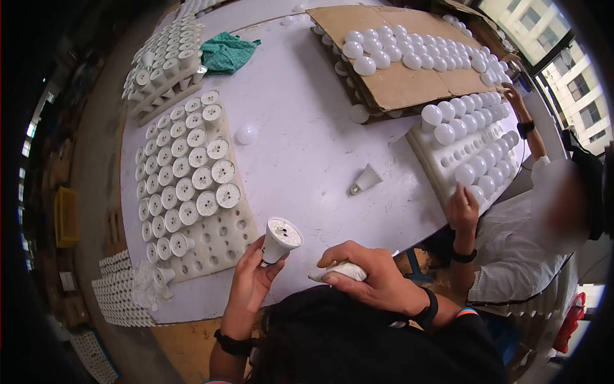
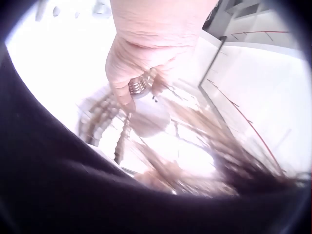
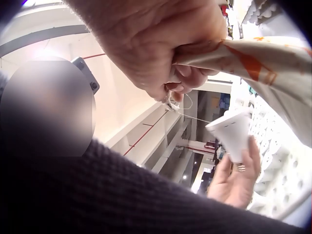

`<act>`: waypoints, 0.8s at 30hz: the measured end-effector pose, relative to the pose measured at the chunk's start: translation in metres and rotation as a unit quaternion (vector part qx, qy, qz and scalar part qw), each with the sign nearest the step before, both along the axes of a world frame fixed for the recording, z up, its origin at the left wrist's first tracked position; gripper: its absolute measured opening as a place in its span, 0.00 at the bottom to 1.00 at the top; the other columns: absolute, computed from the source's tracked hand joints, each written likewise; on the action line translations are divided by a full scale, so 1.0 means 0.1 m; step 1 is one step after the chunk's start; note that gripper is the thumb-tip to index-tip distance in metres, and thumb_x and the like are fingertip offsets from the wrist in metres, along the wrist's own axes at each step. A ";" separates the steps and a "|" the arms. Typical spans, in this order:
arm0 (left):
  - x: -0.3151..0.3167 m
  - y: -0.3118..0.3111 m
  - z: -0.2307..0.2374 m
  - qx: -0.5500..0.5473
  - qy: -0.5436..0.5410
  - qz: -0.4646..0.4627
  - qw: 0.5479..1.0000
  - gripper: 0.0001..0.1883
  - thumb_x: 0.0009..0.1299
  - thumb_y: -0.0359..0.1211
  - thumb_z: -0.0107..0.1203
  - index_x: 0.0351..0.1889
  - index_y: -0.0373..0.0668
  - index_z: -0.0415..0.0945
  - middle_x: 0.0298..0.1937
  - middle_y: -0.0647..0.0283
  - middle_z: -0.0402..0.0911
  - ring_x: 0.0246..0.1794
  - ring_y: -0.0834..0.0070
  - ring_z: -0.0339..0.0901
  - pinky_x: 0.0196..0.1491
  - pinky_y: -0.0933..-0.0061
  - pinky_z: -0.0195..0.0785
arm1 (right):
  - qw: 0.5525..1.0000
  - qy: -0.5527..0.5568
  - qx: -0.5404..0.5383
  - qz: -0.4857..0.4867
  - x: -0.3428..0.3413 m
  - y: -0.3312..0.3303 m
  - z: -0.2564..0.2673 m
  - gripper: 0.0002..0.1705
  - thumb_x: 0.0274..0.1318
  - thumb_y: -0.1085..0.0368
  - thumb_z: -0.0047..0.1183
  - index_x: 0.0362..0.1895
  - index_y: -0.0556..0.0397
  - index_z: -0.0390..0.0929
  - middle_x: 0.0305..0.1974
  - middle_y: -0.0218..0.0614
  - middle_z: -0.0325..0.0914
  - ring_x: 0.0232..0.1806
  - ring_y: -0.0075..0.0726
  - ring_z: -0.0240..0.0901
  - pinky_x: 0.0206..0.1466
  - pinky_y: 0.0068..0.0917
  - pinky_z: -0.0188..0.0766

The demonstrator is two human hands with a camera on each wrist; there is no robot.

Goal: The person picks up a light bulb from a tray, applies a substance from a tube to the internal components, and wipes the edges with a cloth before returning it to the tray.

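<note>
My left hand [image 1: 251, 278] pinches a white bulb housing [image 1: 281, 235] near its metal screw base, the round end tilted up and showing a speckled disc. In the left wrist view, fingers [image 2: 123, 92] hold the housing [image 2: 150, 117] beside the threads. To the right, my right hand [image 1: 382, 276] is curled round a soft white bag [image 1: 350, 270], its narrow tip toward the housing but apart from it. The right wrist view shows the bag [image 3: 263, 66] with orange print, and a thin strand [image 3: 195, 118] stretching from the fingers toward the housing [image 3: 233, 132].
A tray [image 1: 214, 253] of bulb housings stands left, another stacked behind near a green cloth [image 1: 227, 52]. One housing [image 1: 366, 180] and a white dome [image 1: 247, 134] lie on the table [image 1: 307, 121]. At right, another person [image 1: 518, 237] touches domes in a tray [image 1: 441, 169]; cardboard [image 1: 396, 86] holds more.
</note>
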State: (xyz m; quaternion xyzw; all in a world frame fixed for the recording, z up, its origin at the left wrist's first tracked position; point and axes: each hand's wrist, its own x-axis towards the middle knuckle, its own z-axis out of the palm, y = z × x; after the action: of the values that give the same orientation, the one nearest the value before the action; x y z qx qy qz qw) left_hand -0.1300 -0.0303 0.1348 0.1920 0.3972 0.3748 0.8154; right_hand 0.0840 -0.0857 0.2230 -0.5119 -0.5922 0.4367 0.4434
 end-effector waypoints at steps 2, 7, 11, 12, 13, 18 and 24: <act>0.12 0.09 -0.50 -0.020 0.002 -0.025 0.999 0.20 0.70 0.37 0.42 0.55 0.33 0.60 0.48 0.55 0.71 0.47 0.66 0.73 0.47 0.70 0.71 | 0.999 0.006 -0.051 0.003 0.14 -0.06 0.03 0.12 0.51 0.58 0.55 0.36 0.50 0.73 0.24 0.35 0.74 0.25 0.39 0.74 0.27 0.27 0.68; 0.71 0.40 -1.45 -0.081 0.057 -0.044 0.994 0.25 0.70 0.41 0.42 0.61 0.37 0.53 0.49 0.54 0.68 0.48 0.63 0.73 0.43 0.70 0.70 | 0.995 -0.091 -0.031 -0.011 0.45 -0.20 -0.04 0.13 0.50 0.58 0.56 0.37 0.49 0.75 0.27 0.35 0.76 0.26 0.37 0.74 0.29 0.26 0.68; 1.35 0.52 -1.26 -0.016 0.088 -0.139 0.986 0.31 0.70 0.40 0.43 0.67 0.48 0.41 0.66 0.50 0.46 0.49 0.58 0.72 0.44 0.68 0.69 | 0.991 -0.113 -0.008 -0.067 0.54 -0.21 0.02 0.12 0.45 0.64 0.59 0.36 0.52 0.77 0.32 0.36 0.78 0.29 0.35 0.75 0.32 0.25 0.70; 1.41 0.49 -1.17 -0.017 0.094 -0.123 0.988 0.31 0.70 0.40 0.43 0.67 0.48 0.41 0.66 0.50 0.46 0.49 0.58 0.72 0.44 0.68 0.69 | 0.993 -0.107 -0.006 -0.051 0.54 -0.20 0.01 0.12 0.45 0.64 0.59 0.36 0.52 0.77 0.32 0.36 0.78 0.29 0.35 0.75 0.32 0.25 0.70; 1.45 0.46 -1.10 0.052 0.143 -0.156 0.976 0.29 0.70 0.40 0.43 0.66 0.46 0.45 0.64 0.50 0.51 0.48 0.61 0.72 0.44 0.69 0.70 | 0.991 -0.122 0.000 -0.056 0.55 -0.19 -0.01 0.12 0.44 0.66 0.59 0.37 0.52 0.77 0.32 0.35 0.78 0.29 0.35 0.75 0.33 0.24 0.70; 0.73 0.38 -1.08 0.090 0.155 -0.140 0.974 0.21 0.68 0.40 0.46 0.55 0.38 0.64 0.50 0.52 0.70 0.42 0.71 0.74 0.41 0.73 0.70 | 0.988 -0.150 0.035 -0.034 0.37 -0.09 -0.05 0.13 0.41 0.71 0.60 0.36 0.53 0.78 0.30 0.36 0.79 0.30 0.34 0.76 0.33 0.24 0.71; -0.89 -0.03 -1.22 -0.013 0.203 0.346 0.916 0.11 0.65 0.36 0.51 0.41 0.41 0.70 0.35 0.64 0.73 0.32 0.76 0.72 0.34 0.76 0.67 | 0.990 -0.132 0.052 0.006 -0.01 0.07 -0.06 0.14 0.39 0.74 0.59 0.35 0.53 0.79 0.23 0.37 0.76 0.20 0.31 0.70 0.25 0.23 0.65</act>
State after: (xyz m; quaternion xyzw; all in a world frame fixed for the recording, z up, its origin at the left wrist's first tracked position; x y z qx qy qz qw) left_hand -0.2189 -0.0336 0.0129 0.1040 0.6004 0.5816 0.5389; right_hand 0.0829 -0.0787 0.2172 -0.5377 -0.6707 0.3369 0.3842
